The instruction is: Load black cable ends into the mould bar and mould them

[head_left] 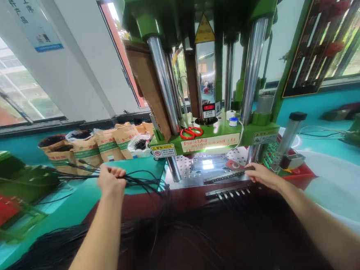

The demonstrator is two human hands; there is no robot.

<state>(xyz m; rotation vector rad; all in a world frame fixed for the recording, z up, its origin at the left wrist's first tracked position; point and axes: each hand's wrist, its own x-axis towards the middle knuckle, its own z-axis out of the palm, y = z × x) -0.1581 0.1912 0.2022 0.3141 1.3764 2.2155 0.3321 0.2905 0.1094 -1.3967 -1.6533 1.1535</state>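
My left hand (112, 180) is closed around a bundle of thin black cables (144, 180), whose ends stick out on both sides of the fist. At the right, my right hand (262, 175) grips the end of a long dark metal bar (226, 176), which lies slanted over the front of the press bed. Just below it, a second metal strip (227, 191) with a row of small slots or pins sits at the edge of the dark table. More black cables (61, 242) spread over the table in front of me.
A green press (257, 132) with steel columns stands ahead, with red-handled scissors (191, 132) and a blue-and-white spool (233, 121) on it. Paper sacks (88, 151) line the wall at left. A red tray (303, 174) and a large white tub (339, 183) are at right.
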